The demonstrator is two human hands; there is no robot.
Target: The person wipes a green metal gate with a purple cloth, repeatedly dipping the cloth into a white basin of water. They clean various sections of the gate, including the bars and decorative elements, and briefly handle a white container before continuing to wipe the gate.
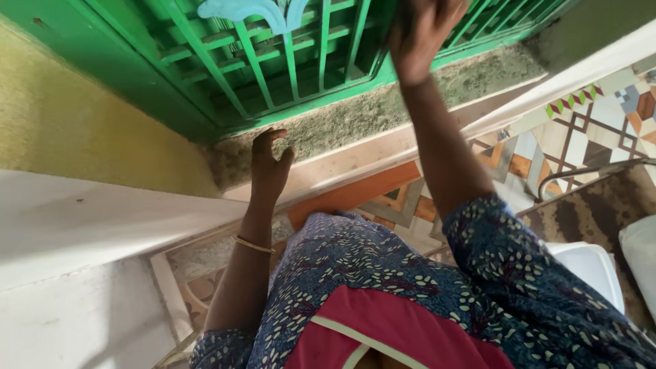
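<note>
My left hand (268, 164) rests on the rough concrete window sill (355, 119), fingers slightly apart, holding nothing. A thin gold bangle sits on that wrist. My right hand (418, 34) is raised against the green metal window grille (273, 61); it is blurred, and whether it grips a bar or holds something I cannot tell. I wear a blue patterned dress with a red panel.
A light blue ornament (249, 10) decorates the grille's top. A yellow wall (82, 130) lies left, a white ledge (89, 225) below it. Patterned floor tiles (588, 123) spread right, with a white plastic chair (591, 266) and a brown patterned seat (588, 212).
</note>
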